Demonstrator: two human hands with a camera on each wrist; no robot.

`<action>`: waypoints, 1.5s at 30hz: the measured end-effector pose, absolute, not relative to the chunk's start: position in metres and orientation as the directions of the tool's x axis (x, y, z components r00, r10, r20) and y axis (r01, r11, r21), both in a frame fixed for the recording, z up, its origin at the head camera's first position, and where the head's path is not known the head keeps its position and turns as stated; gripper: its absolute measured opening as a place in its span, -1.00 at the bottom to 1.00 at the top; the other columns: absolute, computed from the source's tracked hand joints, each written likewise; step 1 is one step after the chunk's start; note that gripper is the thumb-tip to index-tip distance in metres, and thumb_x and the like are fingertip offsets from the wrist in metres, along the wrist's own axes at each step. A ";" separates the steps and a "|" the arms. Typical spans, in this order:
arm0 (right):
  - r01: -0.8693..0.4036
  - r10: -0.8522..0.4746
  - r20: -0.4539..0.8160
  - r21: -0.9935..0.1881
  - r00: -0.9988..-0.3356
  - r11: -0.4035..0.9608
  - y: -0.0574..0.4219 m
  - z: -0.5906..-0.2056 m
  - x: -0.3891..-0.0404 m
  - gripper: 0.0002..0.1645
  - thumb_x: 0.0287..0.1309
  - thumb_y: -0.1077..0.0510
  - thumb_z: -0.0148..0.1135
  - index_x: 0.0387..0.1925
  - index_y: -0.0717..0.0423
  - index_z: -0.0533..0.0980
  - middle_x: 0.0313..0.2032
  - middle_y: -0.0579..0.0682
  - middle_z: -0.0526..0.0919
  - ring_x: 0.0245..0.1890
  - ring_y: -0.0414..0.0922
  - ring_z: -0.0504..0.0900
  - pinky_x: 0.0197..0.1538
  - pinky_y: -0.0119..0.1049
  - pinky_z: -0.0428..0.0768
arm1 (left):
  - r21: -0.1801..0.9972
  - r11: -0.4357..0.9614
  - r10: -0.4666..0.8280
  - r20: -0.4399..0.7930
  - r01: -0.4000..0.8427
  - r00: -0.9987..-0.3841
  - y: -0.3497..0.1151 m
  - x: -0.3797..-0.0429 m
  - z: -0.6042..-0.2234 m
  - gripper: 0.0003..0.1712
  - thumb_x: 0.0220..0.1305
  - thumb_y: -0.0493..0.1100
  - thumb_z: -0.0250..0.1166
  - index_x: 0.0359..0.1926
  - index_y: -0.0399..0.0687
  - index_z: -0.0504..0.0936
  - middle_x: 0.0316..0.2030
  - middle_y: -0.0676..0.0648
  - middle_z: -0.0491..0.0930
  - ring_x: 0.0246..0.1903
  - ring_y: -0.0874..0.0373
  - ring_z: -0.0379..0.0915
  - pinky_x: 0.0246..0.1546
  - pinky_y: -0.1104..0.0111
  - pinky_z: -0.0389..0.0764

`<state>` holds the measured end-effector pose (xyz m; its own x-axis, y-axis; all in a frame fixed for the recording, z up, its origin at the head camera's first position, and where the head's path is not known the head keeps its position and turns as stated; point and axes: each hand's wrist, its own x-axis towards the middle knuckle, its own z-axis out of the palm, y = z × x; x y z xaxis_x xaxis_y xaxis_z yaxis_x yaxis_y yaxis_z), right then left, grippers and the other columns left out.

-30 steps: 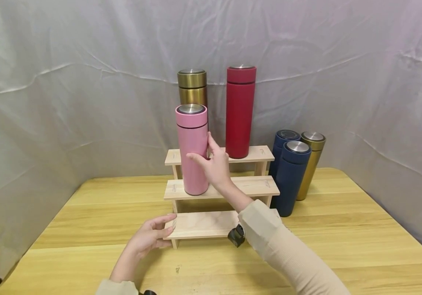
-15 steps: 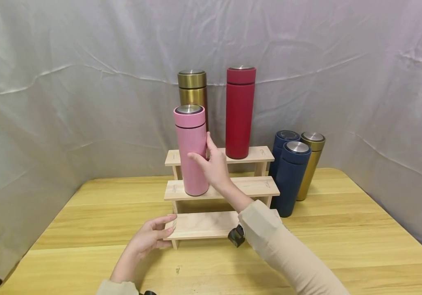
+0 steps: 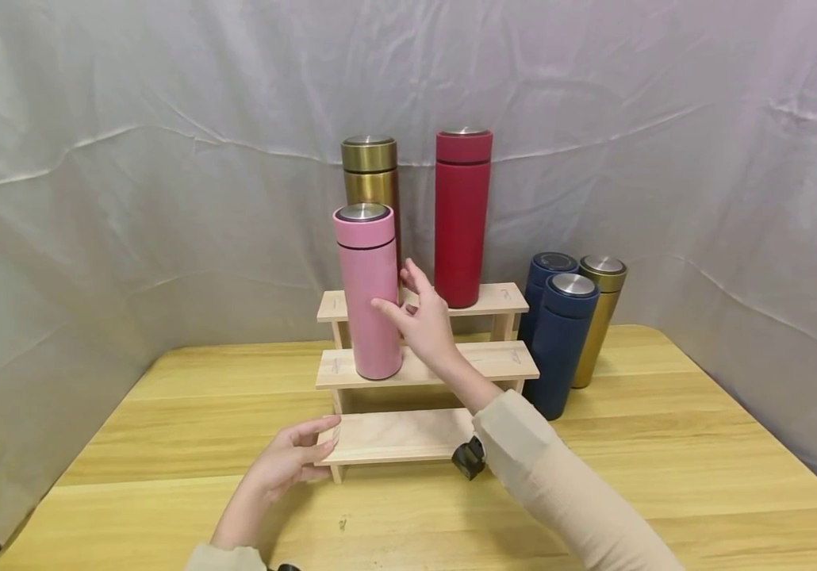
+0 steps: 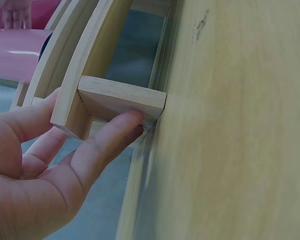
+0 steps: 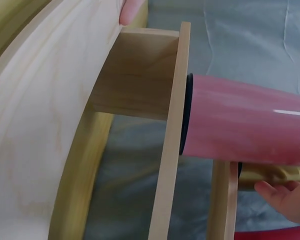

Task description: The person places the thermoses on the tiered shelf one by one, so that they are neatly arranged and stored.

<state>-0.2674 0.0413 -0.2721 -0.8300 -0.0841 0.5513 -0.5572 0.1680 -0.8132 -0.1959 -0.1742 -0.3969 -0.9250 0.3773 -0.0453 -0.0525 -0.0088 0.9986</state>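
A pink thermos bottle (image 3: 369,301) stands upright at the left end of the middle step of a three-step wooden display stand (image 3: 408,432). Beside it my right hand (image 3: 426,321) has its thumb and fingers spread; the thumb tip overlaps the bottle's edge in the head view, while in the right wrist view a gap shows between hand and bottle. My left hand (image 3: 290,456) grips the left end of the lowest step; the left wrist view has its fingers around the shelf board and the support leg (image 4: 120,95).
On the top step stand a gold thermos (image 3: 370,170), partly hidden behind the pink one, and a tall red thermos (image 3: 462,222). Two navy thermoses (image 3: 564,349) and another gold one (image 3: 603,317) stand on the table right of the stand. A grey cloth (image 3: 237,198) hangs behind.
The pink thermos has shifted slightly left on the middle step. My right hand has loosened and drawn back to the right from it. The left hand stays at the stand.
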 end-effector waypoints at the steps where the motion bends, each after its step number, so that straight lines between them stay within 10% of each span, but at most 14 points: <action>1: -0.554 -0.081 0.548 -0.815 -0.832 0.170 0.043 -0.273 -0.267 -0.13 -0.01 0.15 0.31 0.28 0.27 0.10 0.18 0.21 0.31 0.16 -0.03 0.31 0.06 -0.01 0.40 | 0.999 -0.009 0.377 -0.046 -0.053 -0.925 -0.174 -0.196 -0.397 -0.40 0.23 -0.28 0.12 0.21 -0.46 0.13 0.29 -0.43 -0.24 0.18 -0.44 -0.17 -0.08 -0.12 0.36; 45: -0.556 -0.097 0.549 -0.829 -0.830 0.066 0.126 -0.291 -0.236 -0.77 0.05 0.34 0.20 -0.22 0.41 0.48 -0.31 0.15 0.58 -0.37 -0.12 0.56 -0.30 -0.32 0.60 | 0.998 -0.009 0.374 -0.059 -0.067 -0.926 -0.175 -0.198 -0.399 -0.40 0.23 -0.28 0.12 0.22 -0.45 0.14 0.29 -0.42 -0.25 0.19 -0.41 -0.16 -0.07 -0.09 0.37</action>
<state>-0.2364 0.1255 -0.2905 -0.8301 -0.0974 0.5490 -0.5558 0.0658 -0.8287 -0.1981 -0.1749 -0.3995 -0.9256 0.3739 -0.0590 -0.0673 -0.0092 0.9977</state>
